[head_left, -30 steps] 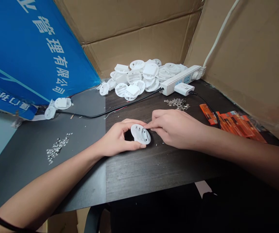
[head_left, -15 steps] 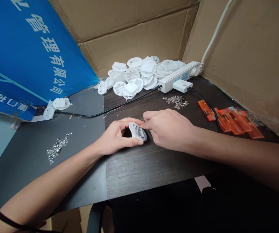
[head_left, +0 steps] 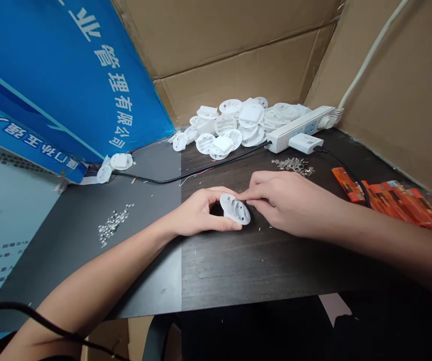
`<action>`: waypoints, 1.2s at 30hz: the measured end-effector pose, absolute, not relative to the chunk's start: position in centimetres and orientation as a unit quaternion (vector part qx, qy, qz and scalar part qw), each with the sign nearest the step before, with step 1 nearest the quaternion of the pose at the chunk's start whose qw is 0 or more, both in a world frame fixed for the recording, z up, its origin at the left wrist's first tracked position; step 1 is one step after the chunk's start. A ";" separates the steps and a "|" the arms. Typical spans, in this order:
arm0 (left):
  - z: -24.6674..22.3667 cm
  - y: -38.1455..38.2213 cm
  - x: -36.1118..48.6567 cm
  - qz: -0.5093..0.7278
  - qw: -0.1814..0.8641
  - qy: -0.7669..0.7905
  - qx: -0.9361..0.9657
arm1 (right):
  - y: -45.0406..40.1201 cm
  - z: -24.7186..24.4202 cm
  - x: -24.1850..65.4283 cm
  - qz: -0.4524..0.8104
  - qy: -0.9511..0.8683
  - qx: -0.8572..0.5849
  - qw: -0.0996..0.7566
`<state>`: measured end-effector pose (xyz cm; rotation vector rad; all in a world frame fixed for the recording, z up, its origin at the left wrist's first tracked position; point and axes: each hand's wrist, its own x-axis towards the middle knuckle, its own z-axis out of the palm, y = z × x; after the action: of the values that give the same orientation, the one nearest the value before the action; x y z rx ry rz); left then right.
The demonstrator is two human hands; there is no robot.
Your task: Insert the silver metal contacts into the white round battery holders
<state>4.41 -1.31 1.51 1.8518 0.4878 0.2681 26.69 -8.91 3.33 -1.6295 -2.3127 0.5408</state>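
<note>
Between the thumb and fingers of my left hand (head_left: 204, 213) is a white round plastic housing (head_left: 235, 209), held tilted above the dark table with its slotted hollow side showing. My right hand (head_left: 276, 198) is closed in a pinch, its fingertips at the housing's upper right rim. Whatever sits between those fingertips is too small or hidden to make out. Behind my right hand lies a small heap of metal contact pieces (head_left: 294, 165). Another heap of shiny small metal pieces (head_left: 114, 224) is left of my left hand.
At the back are a pile of similar white housings (head_left: 251, 115) and a power strip (head_left: 302, 128) with a white adapter (head_left: 306, 143). A black cable (head_left: 170, 180) crosses the table. Orange packets (head_left: 400, 200) lie at right. Blue board (head_left: 61, 75) and cardboard (head_left: 231, 40) wall the table.
The view has turned left, so everything sits further right in it. My left hand keeps hold of the housing, while my right fingertips have shifted slightly at its rim.
</note>
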 end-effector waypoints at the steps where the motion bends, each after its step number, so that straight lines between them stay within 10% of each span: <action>1: 1.5 -1.3 4.4 0.114 0.563 0.208 0.792 | -8.9 3.3 26.7 0.188 -0.796 -0.560 0.132; 23: 1.6 -2.1 4.5 0.118 0.514 0.221 0.820 | -9.4 5.4 24.6 0.131 -0.787 -0.603 -0.005; 31: -0.1 -2.6 4.2 0.259 0.406 0.199 0.854 | -8.0 3.6 27.5 0.350 -0.673 -0.575 0.307; 36: -0.2 -3.2 4.1 0.266 0.310 0.248 0.879 | -8.1 1.8 26.8 0.385 -0.647 -0.554 0.356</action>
<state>4.10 -3.20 -0.21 2.3206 0.6543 0.7012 26.78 -8.14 1.85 -1.4313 -1.6703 0.9942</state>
